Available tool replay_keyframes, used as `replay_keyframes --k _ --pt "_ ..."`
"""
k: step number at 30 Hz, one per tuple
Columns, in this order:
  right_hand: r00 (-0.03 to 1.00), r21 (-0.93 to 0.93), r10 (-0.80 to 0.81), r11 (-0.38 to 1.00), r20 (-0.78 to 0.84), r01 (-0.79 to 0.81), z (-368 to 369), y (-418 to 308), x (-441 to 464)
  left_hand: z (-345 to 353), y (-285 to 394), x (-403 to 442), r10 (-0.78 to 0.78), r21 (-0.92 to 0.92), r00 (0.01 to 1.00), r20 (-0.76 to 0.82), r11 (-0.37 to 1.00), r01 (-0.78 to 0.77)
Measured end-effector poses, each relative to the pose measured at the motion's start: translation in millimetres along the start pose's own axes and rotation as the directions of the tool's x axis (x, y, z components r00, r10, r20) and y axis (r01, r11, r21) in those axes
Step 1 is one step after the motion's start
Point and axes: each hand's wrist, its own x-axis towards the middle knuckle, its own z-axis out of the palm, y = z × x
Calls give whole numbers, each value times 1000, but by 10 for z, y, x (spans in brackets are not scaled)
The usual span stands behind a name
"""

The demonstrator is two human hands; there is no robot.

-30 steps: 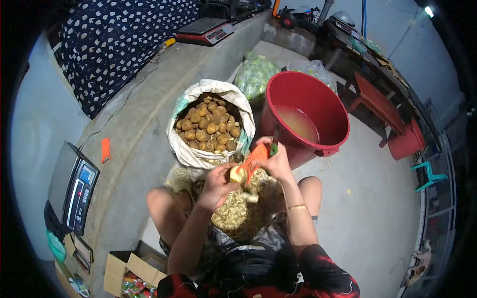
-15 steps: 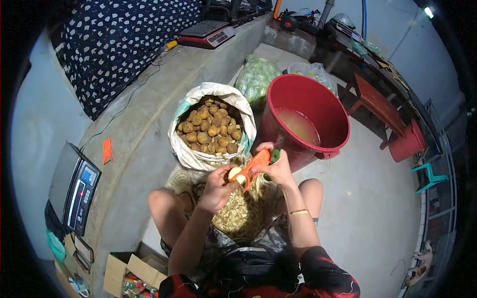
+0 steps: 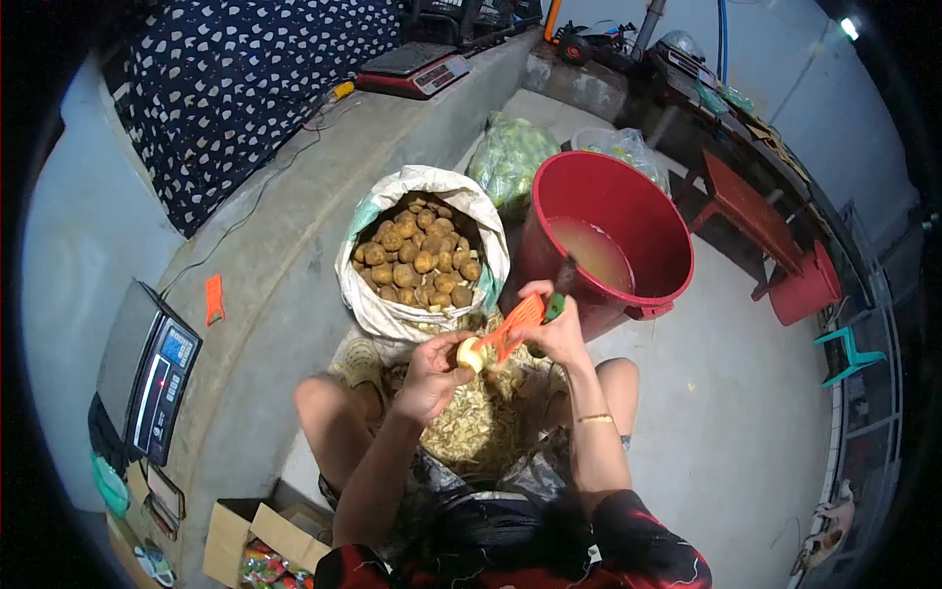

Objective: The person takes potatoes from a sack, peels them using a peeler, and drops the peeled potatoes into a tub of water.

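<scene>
Between the knees, my left hand (image 3: 428, 381) is closed around a pale, mostly peeled potato (image 3: 472, 355). My right hand (image 3: 563, 341) grips an orange peeler (image 3: 514, 326) just right of the potato, its head at or very near the potato's surface. A knife with a green handle (image 3: 555, 306) also sticks out of the right hand, its dark blade pointing up toward the bucket. Below both hands lies a heap of potato peelings (image 3: 476, 424). In front stands a white sack (image 3: 359, 299) with its rim rolled down, full of unpeeled potatoes (image 3: 417, 253).
A large red bucket (image 3: 669, 231) with cloudy liquid stands front right. Behind the sack are bags of green vegetables (image 3: 513, 157). A second orange peeler (image 3: 215, 299) and a digital scale (image 3: 162, 383) rest on the left ledge. An open cardboard box (image 3: 235, 540) sits lower left.
The peeler has shifted slightly right across the potato, uncovering more of its pale surface. The knife blade now shows above the right hand. The left hand still holds the potato.
</scene>
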Motion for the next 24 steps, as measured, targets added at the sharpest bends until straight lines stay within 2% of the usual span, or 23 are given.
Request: replay_keyframes --k 1,2,3,5,8,9,10,11,13,14,15,18,19,21,22,23,24 --pt "998 -36 3 999 57 -1 48 -50 -25 9 1 13 -3 -3 1000 0 1000 3" --pt "999 -130 27 991 23 -23 35 -70 -4 16 -4 13 13 68 1000 9 998 -13" --pt "1000 -143 6 990 -28 -10 -52 144 53 17 -13 -11 25 139 1000 18 990 -27" --pt "975 46 192 981 -114 -188 -143 197 53 -1 21 3 20 160 999 29 987 -24" --pt "994 43 98 994 -57 -96 -25 3 -32 52 56 -30 -51 -175 998 -25 983 46" --pt "999 47 33 998 -7 -32 25 -74 -55 50 34 -8 -49 -178 999 -22 983 45" --pt "999 -59 8 998 36 -6 56 -114 -84 32 4 4 -33 -121 999 -14 992 31" --pt "999 -57 12 998 37 -10 51 -69 -54 7 -18 -4 -21 -60 1000 -9 998 20" --pt "990 -130 -60 991 -126 44 9 76 14 -43 -49 -58 -34 -97 999 2 995 34" --pt "975 2 126 992 -181 -128 -44 111 18 -53 -54 -50 -34 -135 999 23 990 37" --pt "974 109 143 986 -174 -125 -65 66 44 -26 -21 -19 -27 -172 999 47 984 34" --pt "998 -29 -32 999 -53 31 80 -143 -92 53 -7 -22 -5 -207 1000 2 978 5" --pt "990 -102 -123 988 -72 116 176 -193 -121 56 -16 -11 -7 -226 1000 -8 974 6" --pt "981 -163 -95 984 -170 67 83 78 -22 32 -72 -40 14 -170 1000 0 985 -13" --pt "965 11 -1 1000 -262 4 63 158 37 23 -66 -39 38 -212 999 -6 976 -39" --pt "959 3 36 999 -282 -37 -17 189 26 21 -28 6 75 -253 997 -8 965 -74" --pt "967 18 0 1000 -254 5 -33 196 49 50 42 10 40 -313 998 -52 948 -54"
